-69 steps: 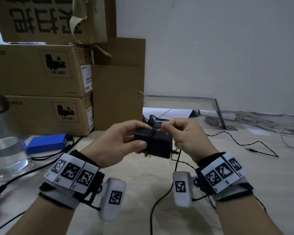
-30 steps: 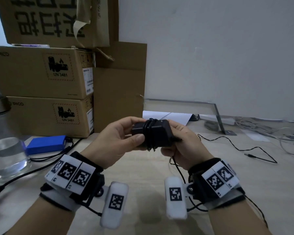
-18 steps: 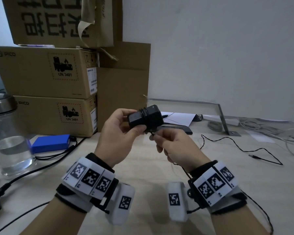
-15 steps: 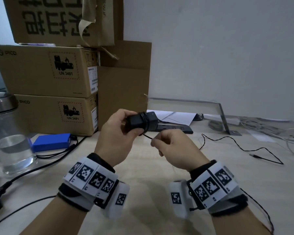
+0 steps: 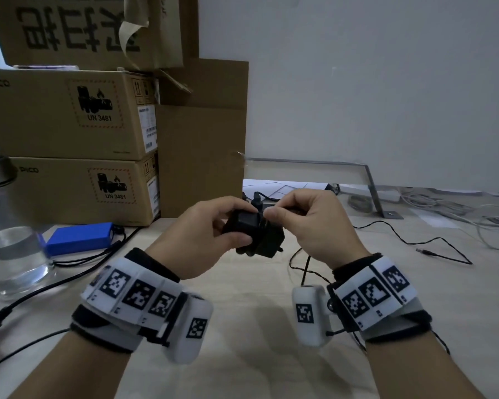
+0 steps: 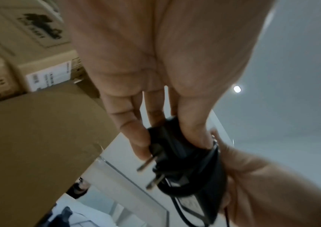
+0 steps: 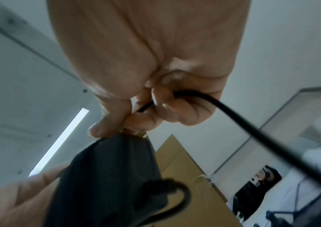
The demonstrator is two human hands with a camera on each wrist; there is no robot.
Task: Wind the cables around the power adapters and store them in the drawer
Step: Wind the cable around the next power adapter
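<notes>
A black power adapter (image 5: 249, 230) is held above the table, with several turns of its thin black cable (image 5: 306, 263) wound round it. My left hand (image 5: 234, 228) grips the adapter's left end, thumb in front and fingers behind. My right hand (image 5: 274, 214) pinches the cable at the adapter's top right. The loose cable drops to the table and runs right to its barrel plug (image 5: 424, 250). The left wrist view shows the adapter (image 6: 185, 161) with two metal prongs (image 6: 146, 164) pointing outward. In the right wrist view the cable (image 7: 233, 110) leaves my curled fingers (image 7: 167, 106) above the adapter (image 7: 107, 176). No drawer is in view.
Stacked cardboard boxes (image 5: 69, 116) stand at the back left. A glass jar of water (image 5: 9, 240) and a blue box (image 5: 79, 240) sit left, with black cables (image 5: 41, 289) across the table. A metal bracket (image 5: 372, 185) and white cables (image 5: 473, 214) lie at the back right.
My right hand has come up from below the adapter to its top, bringing the cable over it. The adapter has dropped lower and turned in my left hand.
</notes>
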